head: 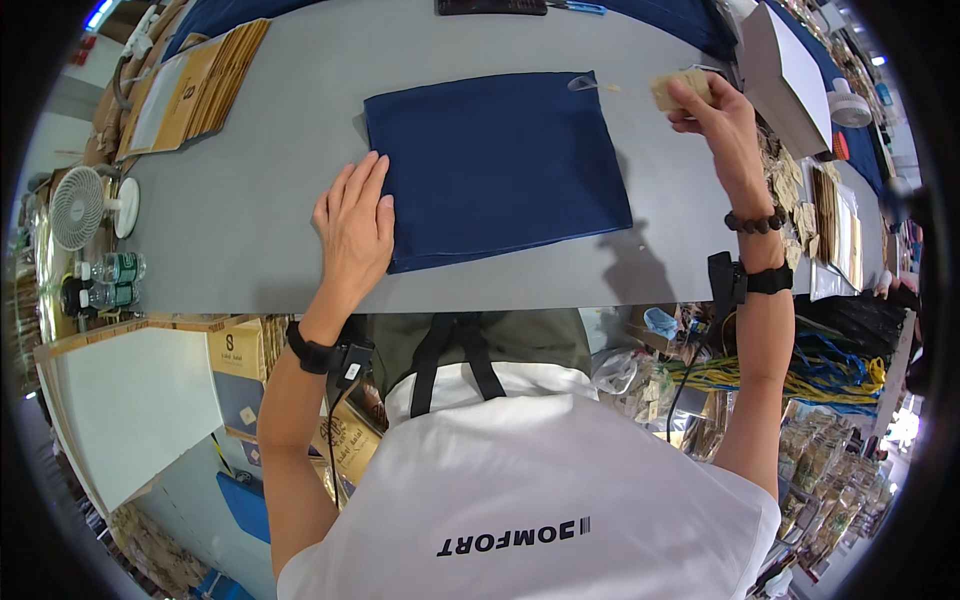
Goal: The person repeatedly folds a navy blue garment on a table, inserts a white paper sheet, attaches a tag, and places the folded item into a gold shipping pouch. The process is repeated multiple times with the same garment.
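A folded navy blue cloth [495, 172] lies flat on the grey table [247, 225] in front of me. My left hand [356, 221] rests at its left edge, fingertips touching the fold, with nothing held. To the right of the cloth, my right hand [709, 112] is raised and pinches a small beige paper tag [679, 90]. A thin clear piece [581, 83] shows over the cloth's top right corner, in line with the tag; whether a string joins them I cannot tell.
Stacked printed packages [199, 90] stand at the back left. A small white fan [79, 208] and water bottles [116, 281] are at the left edge. At the right are a white box [784, 82], loose beige tags [787, 180] and more packages [832, 225]. A dark object [491, 6] lies at the far edge.
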A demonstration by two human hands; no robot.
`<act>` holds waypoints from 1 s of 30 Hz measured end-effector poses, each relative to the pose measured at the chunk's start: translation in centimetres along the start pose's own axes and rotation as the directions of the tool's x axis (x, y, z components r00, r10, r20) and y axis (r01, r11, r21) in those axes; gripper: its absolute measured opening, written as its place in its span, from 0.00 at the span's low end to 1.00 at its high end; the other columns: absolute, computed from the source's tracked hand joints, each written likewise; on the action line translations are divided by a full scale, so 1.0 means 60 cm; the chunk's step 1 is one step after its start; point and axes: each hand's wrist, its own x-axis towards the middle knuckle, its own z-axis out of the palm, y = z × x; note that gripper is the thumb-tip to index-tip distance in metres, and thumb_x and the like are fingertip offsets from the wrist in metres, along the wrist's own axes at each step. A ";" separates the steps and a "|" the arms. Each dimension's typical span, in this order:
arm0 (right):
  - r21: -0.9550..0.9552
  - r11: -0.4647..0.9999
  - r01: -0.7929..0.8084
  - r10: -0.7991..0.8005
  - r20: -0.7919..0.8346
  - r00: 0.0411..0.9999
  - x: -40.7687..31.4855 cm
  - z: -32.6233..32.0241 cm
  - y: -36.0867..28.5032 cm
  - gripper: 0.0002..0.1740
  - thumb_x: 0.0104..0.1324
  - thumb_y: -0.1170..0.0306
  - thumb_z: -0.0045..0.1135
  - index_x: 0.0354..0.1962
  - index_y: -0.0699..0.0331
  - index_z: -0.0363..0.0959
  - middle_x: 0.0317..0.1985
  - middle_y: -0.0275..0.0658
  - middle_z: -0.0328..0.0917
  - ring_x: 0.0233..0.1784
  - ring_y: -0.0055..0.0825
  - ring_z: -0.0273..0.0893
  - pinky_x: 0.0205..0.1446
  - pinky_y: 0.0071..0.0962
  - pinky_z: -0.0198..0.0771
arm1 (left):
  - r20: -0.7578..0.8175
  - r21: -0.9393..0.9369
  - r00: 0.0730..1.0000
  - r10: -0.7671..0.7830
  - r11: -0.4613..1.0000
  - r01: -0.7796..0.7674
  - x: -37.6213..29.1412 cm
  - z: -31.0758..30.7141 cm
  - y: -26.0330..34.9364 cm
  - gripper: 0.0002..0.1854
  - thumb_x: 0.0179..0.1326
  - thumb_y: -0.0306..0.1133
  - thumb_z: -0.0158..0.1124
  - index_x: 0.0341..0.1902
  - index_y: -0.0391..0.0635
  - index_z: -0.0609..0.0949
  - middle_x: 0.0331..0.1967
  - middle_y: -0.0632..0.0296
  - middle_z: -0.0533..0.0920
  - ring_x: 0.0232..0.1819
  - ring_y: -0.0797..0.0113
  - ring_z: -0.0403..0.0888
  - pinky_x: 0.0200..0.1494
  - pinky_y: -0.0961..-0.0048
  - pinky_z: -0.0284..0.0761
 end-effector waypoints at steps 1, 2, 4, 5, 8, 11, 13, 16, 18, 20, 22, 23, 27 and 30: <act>0.034 0.999 -0.036 0.036 -0.003 0.999 -0.005 0.032 -0.016 0.21 0.71 0.61 0.72 0.50 0.70 0.80 0.40 0.38 0.87 0.37 0.19 0.85 0.43 0.20 0.84 | -0.013 -0.050 1.000 -0.022 0.999 0.022 0.003 -0.002 0.001 0.24 0.76 0.34 0.53 0.74 0.50 0.76 0.76 0.58 0.72 0.77 0.52 0.66 0.79 0.50 0.51; 0.142 0.989 0.035 -0.045 0.067 0.997 -0.010 0.062 -0.027 0.22 0.71 0.61 0.71 0.51 0.71 0.80 0.41 0.39 0.87 0.38 0.20 0.86 0.43 0.21 0.84 | -0.039 -0.153 0.998 -0.057 0.987 0.051 0.005 -0.006 0.001 0.25 0.76 0.35 0.55 0.74 0.51 0.76 0.76 0.58 0.72 0.77 0.52 0.66 0.78 0.49 0.51; 0.271 0.963 -0.013 -0.028 0.147 0.989 -0.025 0.122 -0.029 0.22 0.72 0.63 0.70 0.51 0.73 0.78 0.42 0.42 0.87 0.38 0.22 0.87 0.43 0.22 0.86 | -0.045 -0.350 0.987 -0.155 0.928 0.129 0.008 -0.017 0.000 0.26 0.74 0.36 0.57 0.75 0.52 0.76 0.76 0.56 0.73 0.77 0.51 0.66 0.78 0.49 0.52; 0.279 0.957 -0.085 0.037 0.170 0.985 -0.036 0.148 -0.022 0.21 0.72 0.64 0.70 0.51 0.74 0.78 0.41 0.45 0.87 0.38 0.24 0.87 0.43 0.23 0.87 | -0.033 -0.324 0.998 -0.056 0.945 0.043 0.007 -0.025 -0.001 0.26 0.74 0.37 0.59 0.75 0.53 0.76 0.77 0.56 0.72 0.77 0.51 0.66 0.79 0.48 0.51; 0.071 0.946 -0.317 0.306 0.137 0.942 -0.069 0.198 0.013 0.22 0.70 0.64 0.71 0.51 0.74 0.78 0.39 0.44 0.87 0.37 0.22 0.86 0.39 0.21 0.82 | 0.099 -0.226 0.986 0.132 0.968 -0.107 -0.008 -0.042 -0.004 0.29 0.71 0.41 0.64 0.75 0.54 0.76 0.79 0.55 0.69 0.78 0.50 0.64 0.79 0.47 0.50; -0.397 0.918 0.005 0.015 0.047 0.999 -0.096 0.170 0.043 0.21 0.68 0.66 0.72 0.54 0.67 0.81 0.38 0.42 0.87 0.35 0.21 0.83 0.38 0.24 0.78 | 0.215 -0.092 0.956 0.202 0.978 -0.186 -0.021 -0.047 -0.005 0.34 0.69 0.44 0.66 0.78 0.55 0.73 0.82 0.55 0.63 0.81 0.49 0.60 0.81 0.44 0.47; -0.522 0.845 0.118 -0.160 -0.037 0.986 -0.088 0.124 0.059 0.21 0.66 0.65 0.73 0.54 0.63 0.82 0.38 0.40 0.87 0.35 0.24 0.82 0.38 0.27 0.77 | 0.218 -0.095 0.957 0.191 0.980 -0.174 -0.024 -0.046 -0.005 0.34 0.69 0.44 0.66 0.79 0.55 0.72 0.83 0.55 0.62 0.81 0.49 0.60 0.81 0.44 0.46; -0.693 0.715 0.090 -0.281 -0.167 0.945 -0.040 0.031 0.090 0.17 0.68 0.63 0.69 0.51 0.60 0.85 0.38 0.43 0.88 0.37 0.40 0.85 0.42 0.36 0.79 | 0.199 -0.115 0.959 0.202 0.977 -0.182 -0.023 -0.043 -0.003 0.33 0.70 0.42 0.64 0.78 0.52 0.73 0.82 0.54 0.63 0.81 0.48 0.61 0.81 0.44 0.46; -0.756 0.651 0.060 -0.332 -0.212 0.919 0.015 -0.039 0.116 0.15 0.69 0.62 0.66 0.48 0.60 0.86 0.37 0.45 0.89 0.40 0.46 0.87 0.44 0.39 0.80 | 0.171 -0.127 0.965 0.199 0.976 -0.178 -0.022 -0.043 -0.002 0.32 0.70 0.42 0.64 0.77 0.50 0.73 0.82 0.53 0.64 0.81 0.48 0.61 0.81 0.45 0.46; -0.785 0.619 -0.037 -0.284 -0.268 0.921 0.065 -0.106 0.146 0.12 0.69 0.63 0.62 0.44 0.58 0.88 0.38 0.49 0.88 0.44 0.50 0.87 0.48 0.43 0.80 | 0.127 -0.138 0.970 0.209 0.972 -0.191 -0.024 -0.043 -0.004 0.30 0.71 0.44 0.63 0.74 0.48 0.76 0.79 0.52 0.67 0.78 0.46 0.64 0.80 0.45 0.51; -0.803 0.580 -0.137 -0.156 -0.275 0.949 0.106 -0.163 0.175 0.14 0.66 0.60 0.63 0.44 0.55 0.89 0.39 0.48 0.89 0.45 0.50 0.87 0.51 0.43 0.81 | 0.107 -0.170 0.976 0.188 0.971 -0.169 -0.025 -0.044 -0.010 0.30 0.72 0.46 0.62 0.73 0.47 0.77 0.78 0.52 0.69 0.75 0.45 0.66 0.78 0.46 0.54; -0.796 0.589 -0.138 -0.110 -0.248 0.962 0.126 -0.183 0.188 0.15 0.64 0.59 0.64 0.44 0.55 0.89 0.39 0.47 0.90 0.44 0.48 0.88 0.51 0.41 0.81 | 0.075 -0.184 0.984 0.164 0.972 -0.148 -0.027 -0.045 -0.012 0.28 0.73 0.48 0.61 0.70 0.45 0.80 0.74 0.51 0.72 0.72 0.45 0.69 0.76 0.48 0.59; -0.755 0.622 -0.207 0.056 -0.221 0.974 0.158 -0.220 0.225 0.18 0.58 0.57 0.72 0.43 0.57 0.90 0.37 0.42 0.91 0.43 0.39 0.90 0.51 0.36 0.82 | -0.058 -0.389 0.996 0.069 0.917 -0.086 -0.023 -0.051 -0.018 0.23 0.73 0.44 0.63 0.65 0.43 0.83 0.70 0.50 0.76 0.69 0.49 0.73 0.71 0.55 0.68; -0.781 0.580 -0.233 0.059 -0.245 0.968 0.161 -0.219 0.235 0.14 0.59 0.58 0.71 0.39 0.55 0.91 0.35 0.43 0.91 0.42 0.40 0.90 0.50 0.37 0.82 | -0.138 -0.397 0.990 0.029 0.914 -0.082 0.006 -0.065 -0.012 0.20 0.71 0.36 0.64 0.64 0.43 0.84 0.66 0.50 0.79 0.66 0.50 0.77 0.68 0.59 0.72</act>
